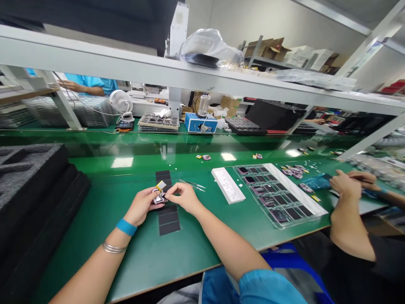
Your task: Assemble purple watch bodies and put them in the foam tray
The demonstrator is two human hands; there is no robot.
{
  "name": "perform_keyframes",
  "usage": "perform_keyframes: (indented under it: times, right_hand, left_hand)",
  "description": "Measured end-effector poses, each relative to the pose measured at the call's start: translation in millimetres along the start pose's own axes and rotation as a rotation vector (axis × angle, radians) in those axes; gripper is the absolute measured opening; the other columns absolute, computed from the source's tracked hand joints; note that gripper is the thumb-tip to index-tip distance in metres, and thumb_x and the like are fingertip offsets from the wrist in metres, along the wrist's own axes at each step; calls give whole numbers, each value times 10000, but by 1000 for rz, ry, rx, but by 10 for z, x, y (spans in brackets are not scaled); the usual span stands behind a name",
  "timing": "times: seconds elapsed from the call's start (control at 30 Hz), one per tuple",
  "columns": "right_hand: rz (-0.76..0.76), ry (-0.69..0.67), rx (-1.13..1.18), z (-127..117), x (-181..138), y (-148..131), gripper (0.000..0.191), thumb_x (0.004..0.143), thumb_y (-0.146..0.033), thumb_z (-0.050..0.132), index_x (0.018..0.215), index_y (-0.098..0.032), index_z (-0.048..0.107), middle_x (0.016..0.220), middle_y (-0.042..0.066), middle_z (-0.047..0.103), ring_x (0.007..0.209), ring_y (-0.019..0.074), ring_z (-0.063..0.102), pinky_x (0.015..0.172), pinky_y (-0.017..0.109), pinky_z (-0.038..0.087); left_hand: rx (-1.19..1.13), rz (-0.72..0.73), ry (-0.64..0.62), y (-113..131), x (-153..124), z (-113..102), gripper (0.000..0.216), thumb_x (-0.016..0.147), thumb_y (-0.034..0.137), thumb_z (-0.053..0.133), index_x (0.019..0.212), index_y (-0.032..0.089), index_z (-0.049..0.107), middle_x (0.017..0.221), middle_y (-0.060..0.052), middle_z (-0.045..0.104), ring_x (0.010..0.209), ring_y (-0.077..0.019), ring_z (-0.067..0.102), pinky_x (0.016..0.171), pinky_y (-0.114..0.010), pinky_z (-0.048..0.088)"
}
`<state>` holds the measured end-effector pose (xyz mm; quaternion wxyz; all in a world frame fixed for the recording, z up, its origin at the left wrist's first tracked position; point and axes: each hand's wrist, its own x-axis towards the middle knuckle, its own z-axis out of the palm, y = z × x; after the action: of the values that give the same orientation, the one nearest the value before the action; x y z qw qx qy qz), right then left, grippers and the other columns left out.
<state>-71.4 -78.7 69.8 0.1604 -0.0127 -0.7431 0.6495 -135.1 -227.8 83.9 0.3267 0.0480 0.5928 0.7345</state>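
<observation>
The left hand (142, 207) grips a small silver cell (158, 198) over a black strip (169, 221) on the bench (126, 257); the right hand's (184, 197) pinched fingers (168, 196) touch the cell's right edge, their hold unclear.

We see a green surface (95, 249), a blue wristband (126, 227) at 7 o'clock, charcoal foam (31, 202) at 9 o'clock, and a black segmented strip (169, 221) below what seems a yellow tag (161, 185).

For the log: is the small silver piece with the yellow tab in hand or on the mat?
In hand: the silver piece sits in the left hand above the green mat, the right hand against it.
</observation>
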Motion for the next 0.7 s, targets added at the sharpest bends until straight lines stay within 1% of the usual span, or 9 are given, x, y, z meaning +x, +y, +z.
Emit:
perform_keyframes:
  times: [0.07,0.13,0.3,0.5,0.6,0.7]
  right_hand:
    - [27,-20,59,4,4,18,226,604,-315,740,663,-174,574,694,12,643,642,140,600,657,282,491]
    - [18,-45,67,8,-7,-5,236,610,-311,734,689,-177,556,704,-1,633,634,127,590,659,277,486]
    - [-57,-108,-29,19,-60,-117,229,657,-230,691,775,-194,498,742,-18,616,693,124,591,703,280,481]
    - [-110,-122,-120,23,-86,-171,199,702,-222,652,777,-200,469,745,-22,603,709,128,593,704,283,484]
    - [-98,-113,-120,16,-86,-197,211,696,-223,659,766,-200,461,746,-24,601,713,126,596,703,281,489]
    - [-77,-121,-141,6,-89,-220,220,693,-225,661,765,-202,454,753,-25,611,729,129,606,716,288,493]
  left_hand:
    - [36,-7,-33,4,-21,19,175,750,121,601,910,107,673,732,-73,690,639,-159,655,569,-261,569]
    - [54,-11,-59,6,-30,32,191,738,143,620,918,111,675,737,-69,689,629,-152,650,558,-245,563]
    - [69,-13,-87,1,-28,35,200,701,186,662,890,125,686,761,-58,690,634,-132,627,574,-231,557]
    - [87,-11,-119,-21,-15,25,192,663,219,700,831,126,695,715,-53,677,629,-142,621,587,-244,549]
    - [85,-7,-117,-23,-10,28,189,647,212,716,810,120,696,695,-59,672,613,-147,621,580,-248,544]
    - [79,-12,-120,-22,-10,29,202,650,204,715,831,116,698,694,-65,673,612,-153,624,574,-248,542]
